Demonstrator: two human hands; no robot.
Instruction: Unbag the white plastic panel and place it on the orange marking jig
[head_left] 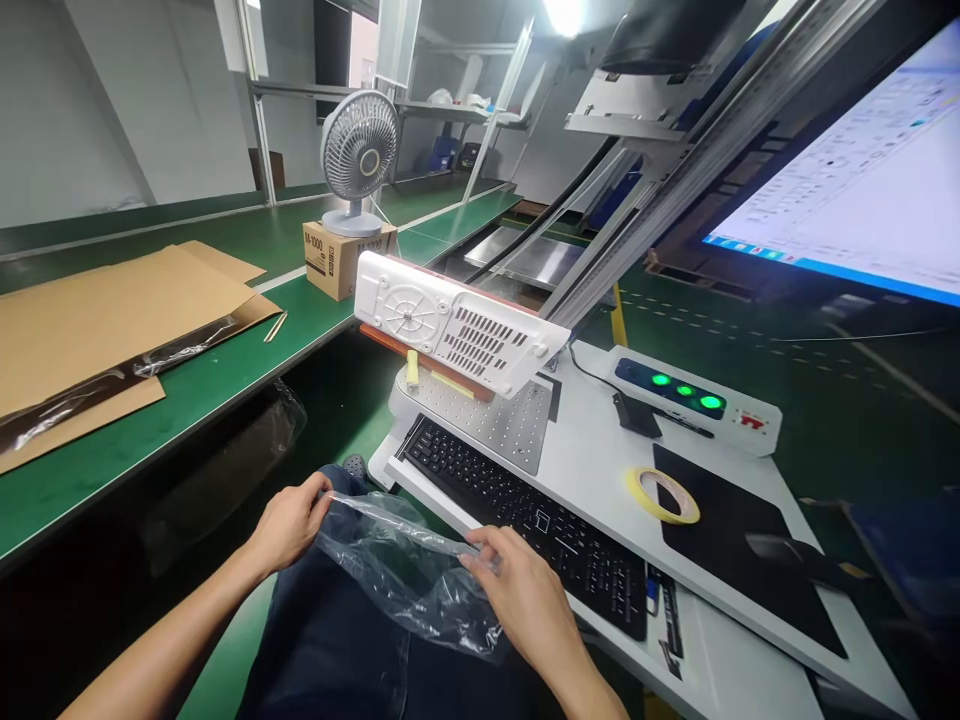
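Note:
A clear plastic bag (405,575) is stretched between my two hands above my lap. My left hand (294,520) pinches its upper left corner, and my right hand (517,585) pinches its upper right edge near the keyboard (517,510). Beyond the keyboard, a white plastic panel (457,325) with slots and a round fan grille pattern rests tilted on an orange-brown support over a perforated metal plate (517,430). A small yellow piece (412,370) sticks up at the panel's lower edge.
Yellow tape (686,510) lies on a black mat (731,560), near a control box (664,385) with green lights. The left green bench (300,320) bears cardboard (112,310) and a boxed fan (360,150). A metal frame (675,190) and monitor (862,170) stand right.

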